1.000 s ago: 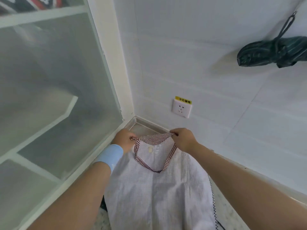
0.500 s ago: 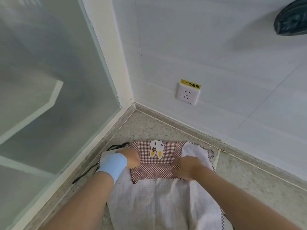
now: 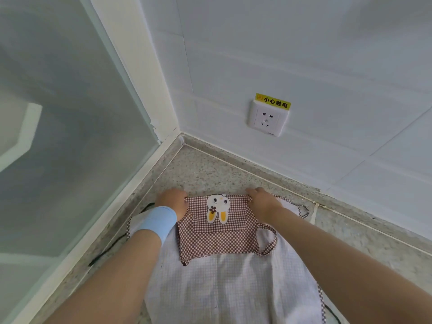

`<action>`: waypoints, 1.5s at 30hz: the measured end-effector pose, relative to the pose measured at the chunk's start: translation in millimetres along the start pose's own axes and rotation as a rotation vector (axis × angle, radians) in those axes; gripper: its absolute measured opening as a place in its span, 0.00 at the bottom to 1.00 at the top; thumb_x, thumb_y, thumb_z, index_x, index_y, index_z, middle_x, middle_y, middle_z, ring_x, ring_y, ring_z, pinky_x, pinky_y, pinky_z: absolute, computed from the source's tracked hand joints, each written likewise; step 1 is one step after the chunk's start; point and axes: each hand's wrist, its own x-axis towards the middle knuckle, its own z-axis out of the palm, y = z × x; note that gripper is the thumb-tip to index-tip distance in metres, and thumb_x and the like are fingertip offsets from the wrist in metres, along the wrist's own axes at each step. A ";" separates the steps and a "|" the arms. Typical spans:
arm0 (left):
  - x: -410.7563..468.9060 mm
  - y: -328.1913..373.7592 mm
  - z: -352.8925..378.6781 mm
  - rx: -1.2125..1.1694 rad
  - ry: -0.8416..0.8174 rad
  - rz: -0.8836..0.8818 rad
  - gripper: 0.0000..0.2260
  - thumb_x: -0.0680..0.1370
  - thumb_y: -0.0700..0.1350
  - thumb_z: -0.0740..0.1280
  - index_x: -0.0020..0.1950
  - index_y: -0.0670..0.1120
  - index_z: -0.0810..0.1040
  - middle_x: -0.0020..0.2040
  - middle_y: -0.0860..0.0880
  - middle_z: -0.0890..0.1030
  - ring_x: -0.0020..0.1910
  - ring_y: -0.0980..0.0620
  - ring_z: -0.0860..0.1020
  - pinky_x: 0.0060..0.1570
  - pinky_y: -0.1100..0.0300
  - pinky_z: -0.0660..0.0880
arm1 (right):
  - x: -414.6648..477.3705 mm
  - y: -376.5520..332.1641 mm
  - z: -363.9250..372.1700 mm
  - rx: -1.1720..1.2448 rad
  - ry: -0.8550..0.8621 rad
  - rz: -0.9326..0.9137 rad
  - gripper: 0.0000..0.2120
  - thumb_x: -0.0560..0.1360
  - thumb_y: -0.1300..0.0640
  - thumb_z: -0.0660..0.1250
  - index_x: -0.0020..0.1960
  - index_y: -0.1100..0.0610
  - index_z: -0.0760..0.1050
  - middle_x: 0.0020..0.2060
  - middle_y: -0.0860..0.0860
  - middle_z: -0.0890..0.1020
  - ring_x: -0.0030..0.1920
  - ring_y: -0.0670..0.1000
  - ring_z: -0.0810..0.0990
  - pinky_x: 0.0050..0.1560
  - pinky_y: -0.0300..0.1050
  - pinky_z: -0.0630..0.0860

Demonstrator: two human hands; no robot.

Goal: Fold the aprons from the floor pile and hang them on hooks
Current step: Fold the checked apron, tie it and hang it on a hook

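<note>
A second ago you held the apron (image 3: 224,288) up against the wall. Now it lies flat on the speckled floor (image 3: 205,169) at six o'clock, with its brown checked bib (image 3: 210,242) folded down over the pale body, rabbit patch facing up. The first fold looks done; hanging has not begun. Your left hand (image 3: 171,202) pinches the fold's ten o'clock corner and your right hand (image 3: 263,203) its two o'clock corner, fingers curled, hands apart. A wall socket (image 3: 267,119) sits at one o'clock.
</note>
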 end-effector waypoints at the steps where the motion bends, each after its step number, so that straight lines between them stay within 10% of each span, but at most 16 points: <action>1: 1.1 -2.8 -3.5 -0.015 -0.005 0.021 0.13 0.83 0.50 0.60 0.63 0.49 0.79 0.60 0.47 0.80 0.57 0.45 0.79 0.59 0.53 0.75 | 2.3 1.1 1.8 0.013 0.000 0.001 0.20 0.83 0.56 0.56 0.75 0.54 0.66 0.71 0.58 0.66 0.64 0.60 0.75 0.64 0.52 0.74; 7: -1.2 -10.2 -26.7 -0.132 0.316 0.002 0.11 0.80 0.53 0.64 0.52 0.49 0.83 0.50 0.48 0.83 0.47 0.46 0.79 0.49 0.53 0.77 | 19.4 -2.5 -25.2 0.040 0.297 0.054 0.07 0.81 0.61 0.60 0.52 0.58 0.77 0.51 0.56 0.82 0.49 0.56 0.81 0.48 0.46 0.76; 11: -21.3 -1.4 -10.0 -0.134 0.563 0.031 0.15 0.78 0.50 0.67 0.65 0.51 0.78 0.63 0.48 0.76 0.64 0.45 0.72 0.64 0.48 0.68 | 15.9 -10.5 -32.3 0.027 0.261 0.016 0.24 0.77 0.69 0.60 0.71 0.58 0.69 0.70 0.58 0.70 0.63 0.59 0.76 0.58 0.48 0.75; 14: -50.1 4.4 12.2 -0.245 0.672 0.065 0.13 0.76 0.42 0.69 0.61 0.49 0.78 0.60 0.47 0.76 0.60 0.45 0.73 0.60 0.48 0.72 | -15.4 -25.4 -17.6 0.041 0.215 0.020 0.41 0.72 0.73 0.58 0.81 0.52 0.51 0.81 0.54 0.46 0.70 0.61 0.70 0.52 0.49 0.77; 16: -74.5 6.8 30.2 -0.325 0.683 0.127 0.10 0.74 0.39 0.69 0.55 0.47 0.78 0.53 0.47 0.77 0.52 0.46 0.75 0.51 0.51 0.76 | -44.4 -38.0 2.0 -0.050 0.263 -0.022 0.38 0.72 0.70 0.58 0.79 0.51 0.54 0.81 0.55 0.47 0.74 0.61 0.65 0.65 0.55 0.73; 22: -153.4 16.0 88.4 -0.471 0.314 0.176 0.04 0.79 0.47 0.65 0.50 0.51 0.70 0.39 0.54 0.75 0.36 0.53 0.75 0.36 0.56 0.76 | -139.5 -53.0 95.0 -0.112 0.284 -0.310 0.17 0.76 0.59 0.61 0.63 0.51 0.75 0.57 0.50 0.74 0.56 0.53 0.76 0.53 0.47 0.75; 27: -197.3 22.7 134.1 -0.370 -0.071 0.188 0.07 0.79 0.52 0.62 0.56 0.52 0.71 0.45 0.54 0.78 0.43 0.53 0.77 0.46 0.57 0.76 | -208.2 -39.2 149.6 -0.207 -0.046 -0.406 0.26 0.80 0.44 0.56 0.77 0.44 0.58 0.77 0.52 0.61 0.76 0.56 0.62 0.71 0.56 0.64; 32: -221.0 13.3 173.3 -0.401 0.294 0.141 0.09 0.77 0.39 0.64 0.56 0.49 0.77 0.56 0.53 0.75 0.53 0.53 0.74 0.52 0.60 0.73 | -205.4 -8.4 144.6 -0.420 -0.046 -0.236 0.28 0.81 0.42 0.47 0.80 0.44 0.49 0.81 0.53 0.43 0.80 0.55 0.40 0.76 0.67 0.45; 37: -241.7 13.0 179.8 -0.668 0.232 -0.420 0.05 0.79 0.44 0.60 0.48 0.45 0.74 0.47 0.49 0.77 0.43 0.51 0.77 0.45 0.54 0.78 | -229.8 -23.8 135.1 -0.357 0.099 -0.344 0.27 0.79 0.44 0.58 0.76 0.48 0.61 0.76 0.56 0.61 0.75 0.60 0.61 0.75 0.59 0.58; 40: -248.5 18.7 185.6 -0.671 -0.085 -0.376 0.13 0.78 0.55 0.60 0.45 0.47 0.77 0.41 0.51 0.80 0.38 0.51 0.78 0.40 0.59 0.78 | -257.9 -51.5 153.7 -0.286 -0.015 -0.464 0.29 0.72 0.34 0.64 0.66 0.49 0.68 0.62 0.52 0.69 0.60 0.56 0.72 0.61 0.54 0.71; 45: -251.9 36.6 185.6 -0.946 -0.135 -0.200 0.02 0.79 0.47 0.67 0.47 0.53 0.79 0.44 0.54 0.80 0.45 0.53 0.78 0.48 0.60 0.74 | -272.2 -64.2 180.1 -0.438 -0.158 -0.287 0.32 0.70 0.34 0.68 0.65 0.53 0.71 0.60 0.54 0.70 0.58 0.57 0.73 0.55 0.52 0.73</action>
